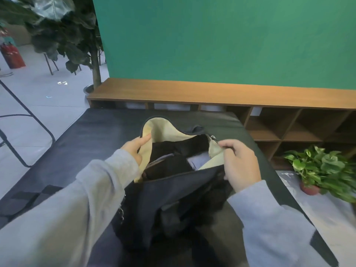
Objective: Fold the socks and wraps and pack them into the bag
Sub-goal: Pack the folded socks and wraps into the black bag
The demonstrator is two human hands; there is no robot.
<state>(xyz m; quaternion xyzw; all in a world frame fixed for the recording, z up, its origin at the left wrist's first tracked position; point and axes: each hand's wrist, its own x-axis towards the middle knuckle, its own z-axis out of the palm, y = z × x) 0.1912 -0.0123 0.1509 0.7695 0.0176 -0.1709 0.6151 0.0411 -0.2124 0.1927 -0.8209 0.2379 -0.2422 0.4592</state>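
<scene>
Bag (173, 191) at mid-surface (86, 132), mouth spread: left hand (135, 146) flat on lining, right hand (238, 164) pinching rim. Best kept wide, dark cloth (169, 162) pressed flat.

Soft, even indoor light, fairly dim over the dark bench (100, 130), with no hard shadows anywhere. The green wall (221, 39) glows flat and evenly lit. Pale floor (48, 93) at left shows small bright glints. Wide-angle bending curves the wooden shelf unit (212, 91) and stretches the grey sleeves (63, 218) near the bottom corners. The potted plant (323, 168) at right smears with motion blur; overall detail is soft.
</scene>
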